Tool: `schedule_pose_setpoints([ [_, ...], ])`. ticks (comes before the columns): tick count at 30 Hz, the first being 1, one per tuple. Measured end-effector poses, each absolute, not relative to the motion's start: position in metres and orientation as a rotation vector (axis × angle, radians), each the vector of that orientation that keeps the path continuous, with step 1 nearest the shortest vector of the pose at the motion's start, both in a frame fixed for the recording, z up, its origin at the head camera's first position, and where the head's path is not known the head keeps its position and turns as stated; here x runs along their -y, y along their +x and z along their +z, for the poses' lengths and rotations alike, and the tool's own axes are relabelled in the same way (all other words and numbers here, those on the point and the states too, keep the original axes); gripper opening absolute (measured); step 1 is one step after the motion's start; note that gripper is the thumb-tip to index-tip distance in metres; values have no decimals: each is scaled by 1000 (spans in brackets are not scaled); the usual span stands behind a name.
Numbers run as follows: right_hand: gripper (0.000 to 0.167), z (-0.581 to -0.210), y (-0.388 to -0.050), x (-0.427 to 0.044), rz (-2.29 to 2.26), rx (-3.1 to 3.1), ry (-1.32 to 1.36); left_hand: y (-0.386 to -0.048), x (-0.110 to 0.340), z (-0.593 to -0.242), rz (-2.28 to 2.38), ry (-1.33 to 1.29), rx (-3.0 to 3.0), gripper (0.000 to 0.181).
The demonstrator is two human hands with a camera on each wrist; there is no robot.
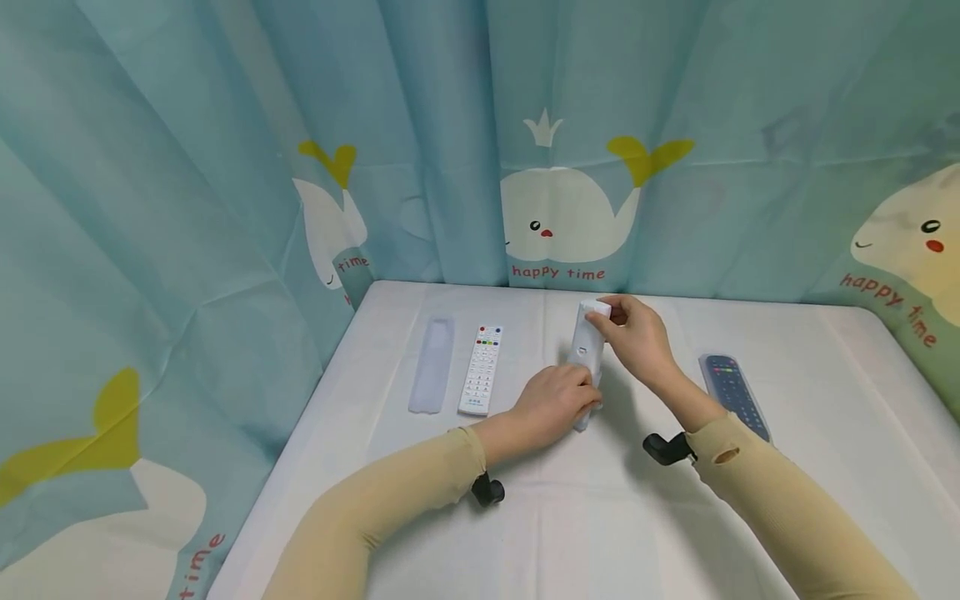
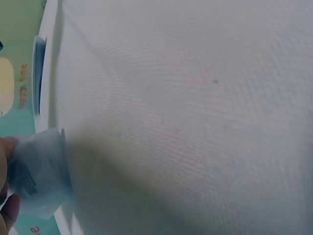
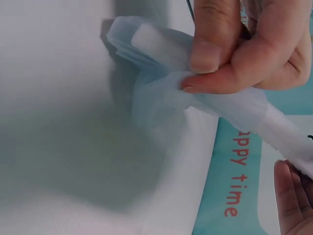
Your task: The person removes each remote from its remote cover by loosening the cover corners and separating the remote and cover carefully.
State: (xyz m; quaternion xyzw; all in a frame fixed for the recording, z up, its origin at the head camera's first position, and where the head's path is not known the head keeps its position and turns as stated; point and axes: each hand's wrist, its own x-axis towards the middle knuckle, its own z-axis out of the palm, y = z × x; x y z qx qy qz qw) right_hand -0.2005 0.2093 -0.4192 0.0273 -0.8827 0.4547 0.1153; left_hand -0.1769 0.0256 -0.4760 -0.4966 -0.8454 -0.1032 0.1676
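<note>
A white remote control (image 1: 592, 329), held tilted with its far end up, sits partly inside a translucent bluish sleeve (image 3: 156, 93). My right hand (image 1: 637, 337) grips its bare upper end, the thumb on the near face; in the right wrist view its fingers (image 3: 291, 200) show at lower right. Lower down, my left hand (image 1: 551, 404) pinches the sleeve around the remote, thumb against finger in the right wrist view. The sleeve's crumpled lower end (image 2: 39, 181) hangs below the left fingers in the left wrist view.
Left of the hands, a second white remote (image 1: 481, 371) lies buttons up beside a flat translucent sleeve (image 1: 432, 367). A dark remote (image 1: 735, 398) lies to the right, near the right forearm. A blue whale-print curtain (image 1: 450, 150) stands behind the white table (image 1: 600, 533).
</note>
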Motion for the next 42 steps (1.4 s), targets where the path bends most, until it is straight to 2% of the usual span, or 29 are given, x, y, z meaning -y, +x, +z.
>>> schedule_pose_setpoints([
  [12,50,-428,-195,-210,1550,2557,144,-181,-20,-466,-483,-1375,2575,17],
  [19,63,-426,-195,-217,1646,2588,138,-185,-8,-455,-800,-1157,2785,23],
  [27,65,-413,-198,-228,1719,2511,49,-197,7,-445,-1047,-872,2918,13],
  [42,65,-397,-202,-232,1887,2362,-85,-202,9,-451,-1638,-777,2975,32],
])
